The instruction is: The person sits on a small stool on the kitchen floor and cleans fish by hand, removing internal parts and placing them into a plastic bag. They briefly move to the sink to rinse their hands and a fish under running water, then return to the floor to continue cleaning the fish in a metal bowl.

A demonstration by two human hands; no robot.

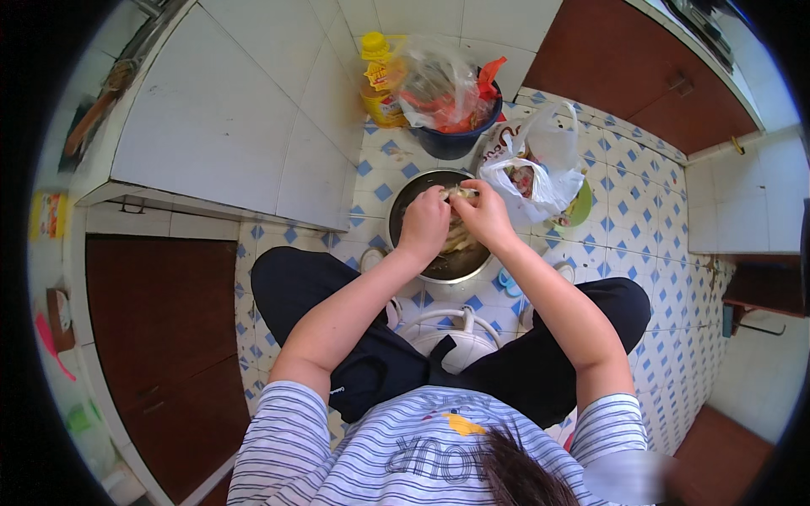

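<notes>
A round metal basin (405,253) stands on the tiled floor in front of me, with dark liquid and pale yellowish food pieces (461,238) inside. Above its far half, my left hand (426,220) and my right hand (483,212) come together around a small pale food piece (457,191), pinched between the fingers of both. What exactly the piece is cannot be told. Right of the basin sits a white plastic bag (557,183) with reddish and pale contents, partly in front of a green bowl (581,203). Blue-handled scissors (509,283) lie beside the basin, near my right forearm.
Beyond the basin stand a dark blue bucket (448,147) holding plastic bags and a yellow oil bottle (383,107). A white tiled counter side (234,120) rises at the left. A white stool (459,348) is between my legs; brown cabinets (607,63) line the back right.
</notes>
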